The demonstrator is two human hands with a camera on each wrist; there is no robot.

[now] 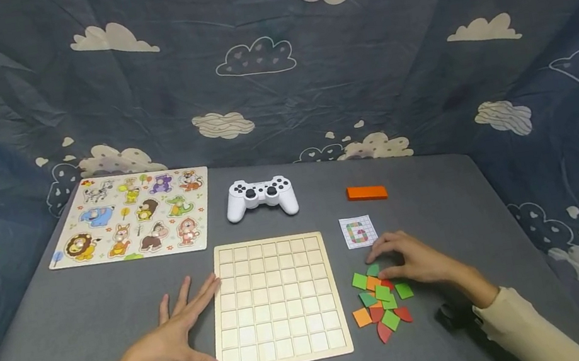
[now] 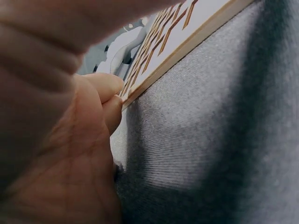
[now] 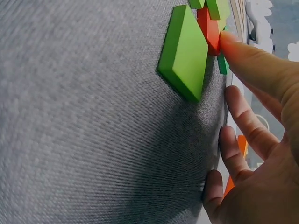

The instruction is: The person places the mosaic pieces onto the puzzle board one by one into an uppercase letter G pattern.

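Note:
A pale wooden grid board lies flat on the table, its squares bare. My left hand is spread along its left side, thumb at the lower left corner and fingertips at the upper left edge. In the left wrist view, fingertips meet the board's edge. To the right of the board is a loose pile of green, orange and red tiles. Over its upper end reaches my right hand, thumb and fingers apart around a dark green tile. The thumb appears to touch a red tile.
A small pattern card with a coloured G lies above the tiles, and an orange block beyond it. A white game controller sits behind the board. An animal puzzle occupies the back left. Cloud-patterned cloth hangs behind the table.

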